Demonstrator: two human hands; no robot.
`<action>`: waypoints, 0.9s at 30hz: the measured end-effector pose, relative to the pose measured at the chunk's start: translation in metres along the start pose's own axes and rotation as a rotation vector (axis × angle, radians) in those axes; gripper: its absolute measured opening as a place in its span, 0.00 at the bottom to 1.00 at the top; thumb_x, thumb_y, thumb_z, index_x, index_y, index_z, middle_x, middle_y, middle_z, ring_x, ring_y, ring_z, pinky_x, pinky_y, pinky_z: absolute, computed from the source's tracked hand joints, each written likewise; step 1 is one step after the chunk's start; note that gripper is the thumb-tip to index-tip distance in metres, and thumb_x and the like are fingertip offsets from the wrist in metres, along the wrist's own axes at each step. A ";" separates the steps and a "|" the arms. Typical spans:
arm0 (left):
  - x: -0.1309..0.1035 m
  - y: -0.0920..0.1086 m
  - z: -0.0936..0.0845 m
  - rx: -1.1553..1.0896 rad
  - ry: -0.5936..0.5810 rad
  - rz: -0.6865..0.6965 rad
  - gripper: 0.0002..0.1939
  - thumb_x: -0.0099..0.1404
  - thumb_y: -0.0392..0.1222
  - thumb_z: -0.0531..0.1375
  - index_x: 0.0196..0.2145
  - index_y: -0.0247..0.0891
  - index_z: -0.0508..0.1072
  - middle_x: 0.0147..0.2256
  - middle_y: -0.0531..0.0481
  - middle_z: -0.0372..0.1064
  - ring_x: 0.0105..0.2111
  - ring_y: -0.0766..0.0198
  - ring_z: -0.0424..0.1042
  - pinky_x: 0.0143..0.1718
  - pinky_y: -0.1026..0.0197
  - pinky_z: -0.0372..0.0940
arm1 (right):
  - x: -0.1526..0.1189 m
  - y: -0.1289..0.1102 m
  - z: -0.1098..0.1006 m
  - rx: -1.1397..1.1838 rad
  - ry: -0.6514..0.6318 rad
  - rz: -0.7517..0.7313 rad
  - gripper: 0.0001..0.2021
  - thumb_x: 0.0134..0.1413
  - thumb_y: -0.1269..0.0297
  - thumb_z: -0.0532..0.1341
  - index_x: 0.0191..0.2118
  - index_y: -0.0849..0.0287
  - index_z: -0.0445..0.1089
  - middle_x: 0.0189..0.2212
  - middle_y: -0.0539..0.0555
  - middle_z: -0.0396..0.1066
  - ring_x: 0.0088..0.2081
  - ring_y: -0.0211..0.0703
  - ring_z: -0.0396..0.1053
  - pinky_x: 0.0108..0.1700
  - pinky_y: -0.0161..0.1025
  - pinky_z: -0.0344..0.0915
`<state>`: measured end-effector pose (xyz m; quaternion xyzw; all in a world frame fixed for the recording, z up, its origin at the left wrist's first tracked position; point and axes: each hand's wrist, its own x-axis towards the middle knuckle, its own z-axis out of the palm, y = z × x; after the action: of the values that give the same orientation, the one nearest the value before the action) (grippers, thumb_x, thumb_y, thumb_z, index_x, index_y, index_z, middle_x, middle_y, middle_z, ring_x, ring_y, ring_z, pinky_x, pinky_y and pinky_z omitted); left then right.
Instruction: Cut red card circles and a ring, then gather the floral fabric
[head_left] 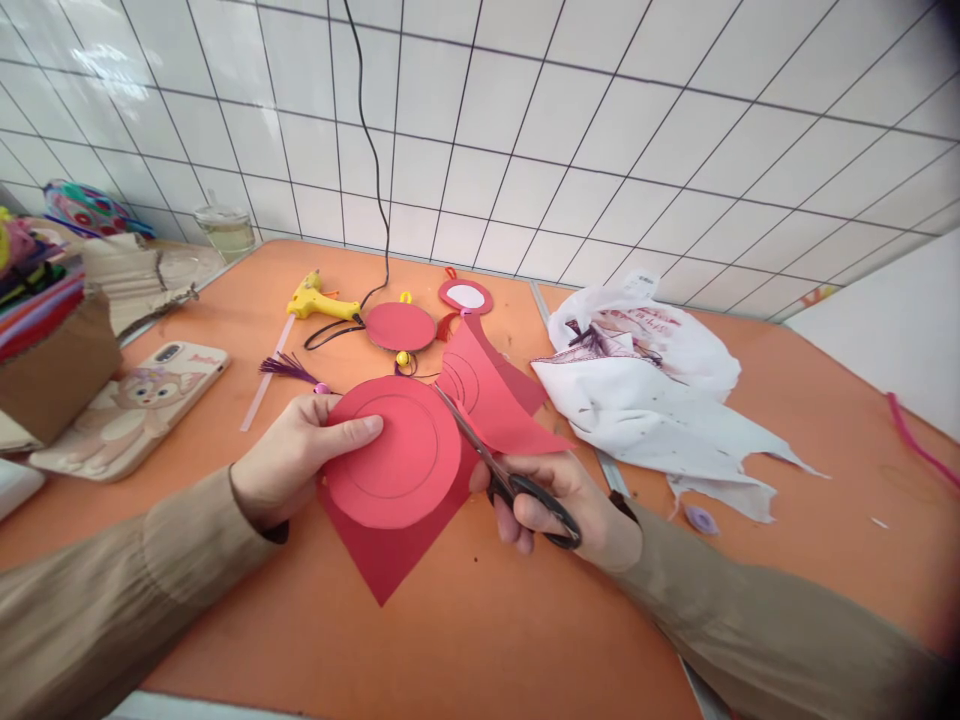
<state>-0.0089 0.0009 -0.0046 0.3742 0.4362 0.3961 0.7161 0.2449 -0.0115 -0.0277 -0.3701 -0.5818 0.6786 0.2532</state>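
My left hand [300, 452] pinches the left edge of a red paper disc [405, 440], thumb on top. A thin circle is drawn on the disc inside its rim. Black-handled scissors [480, 440] are gripped in my right hand [559, 490], their blades at the disc's upper right edge. Beyond the blades a curled part of the red paper [495, 390] lifts up, with curved lines on it. A darker red paper corner [381, 560] shows below the disc. A purple tassel [289, 370] with a pink bead lies just past my left hand.
A yellow glue gun [322, 300] with a black cord lies behind, by a finished-looking red round piece [401, 326] and a red-and-white one [465, 296]. White plastic bag [645, 370] sits right; phone [142, 400] and cardboard box [67, 370] left. A tiled wall [525, 130] bounds the back.
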 end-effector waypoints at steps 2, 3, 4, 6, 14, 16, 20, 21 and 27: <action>0.000 0.000 0.000 -0.003 0.005 -0.001 0.07 0.51 0.40 0.67 0.28 0.34 0.79 0.24 0.46 0.77 0.22 0.63 0.74 0.24 0.66 0.68 | 0.001 0.002 0.000 0.005 -0.003 -0.006 0.29 0.40 0.41 0.64 0.38 0.64 0.67 0.18 0.49 0.66 0.17 0.33 0.63 0.19 0.32 0.63; 0.000 0.000 0.001 -0.001 0.008 -0.001 0.07 0.51 0.40 0.67 0.28 0.34 0.79 0.24 0.46 0.77 0.22 0.63 0.73 0.25 0.65 0.68 | 0.001 0.003 0.000 0.006 -0.002 -0.005 0.29 0.39 0.41 0.65 0.38 0.64 0.67 0.18 0.49 0.66 0.16 0.33 0.62 0.19 0.32 0.63; 0.000 0.000 0.001 0.001 0.012 0.001 0.07 0.51 0.40 0.67 0.27 0.34 0.79 0.24 0.46 0.77 0.22 0.63 0.73 0.25 0.65 0.68 | 0.001 0.004 0.000 0.007 0.002 -0.003 0.29 0.39 0.41 0.65 0.38 0.64 0.67 0.17 0.49 0.66 0.16 0.33 0.62 0.19 0.32 0.63; 0.001 0.000 0.000 0.006 0.020 0.005 0.07 0.51 0.40 0.67 0.27 0.33 0.79 0.24 0.46 0.77 0.22 0.62 0.74 0.25 0.64 0.68 | 0.001 0.003 0.001 0.014 0.019 0.008 0.30 0.38 0.40 0.65 0.38 0.64 0.67 0.17 0.48 0.66 0.16 0.33 0.62 0.18 0.32 0.63; 0.001 0.001 -0.001 -0.018 0.024 -0.001 0.07 0.51 0.40 0.67 0.27 0.33 0.79 0.24 0.46 0.77 0.23 0.62 0.74 0.24 0.66 0.68 | -0.003 -0.016 0.007 0.012 0.063 0.108 0.31 0.33 0.39 0.67 0.36 0.64 0.67 0.18 0.48 0.67 0.17 0.33 0.62 0.21 0.33 0.63; 0.001 0.001 -0.001 -0.030 0.040 -0.007 0.07 0.51 0.39 0.67 0.28 0.33 0.79 0.25 0.45 0.77 0.23 0.63 0.74 0.25 0.66 0.69 | -0.003 -0.016 0.008 0.011 0.062 0.105 0.31 0.33 0.39 0.66 0.35 0.64 0.67 0.17 0.48 0.66 0.17 0.32 0.62 0.20 0.32 0.63; 0.002 0.000 0.000 -0.033 0.072 -0.010 0.07 0.51 0.38 0.67 0.27 0.32 0.79 0.25 0.43 0.77 0.22 0.62 0.74 0.25 0.65 0.69 | -0.003 -0.015 0.008 0.005 0.045 0.082 0.30 0.35 0.40 0.66 0.36 0.63 0.67 0.18 0.48 0.67 0.17 0.32 0.62 0.21 0.32 0.63; 0.002 0.000 0.000 -0.034 0.071 -0.010 0.07 0.51 0.38 0.67 0.27 0.32 0.79 0.25 0.43 0.77 0.22 0.62 0.74 0.25 0.65 0.69 | -0.003 -0.014 0.007 0.006 0.042 0.079 0.30 0.35 0.40 0.66 0.36 0.63 0.67 0.18 0.48 0.67 0.17 0.32 0.63 0.21 0.32 0.63; 0.001 0.003 0.000 -0.037 0.035 -0.024 0.05 0.50 0.38 0.67 0.25 0.32 0.79 0.23 0.44 0.77 0.22 0.61 0.74 0.23 0.65 0.68 | -0.004 -0.012 0.005 -0.009 0.009 0.057 0.29 0.38 0.41 0.65 0.37 0.64 0.68 0.19 0.50 0.67 0.19 0.33 0.63 0.22 0.33 0.64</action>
<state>-0.0093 0.0028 -0.0027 0.3484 0.4459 0.4020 0.7199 0.2424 -0.0153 -0.0146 -0.3907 -0.5731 0.6810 0.2348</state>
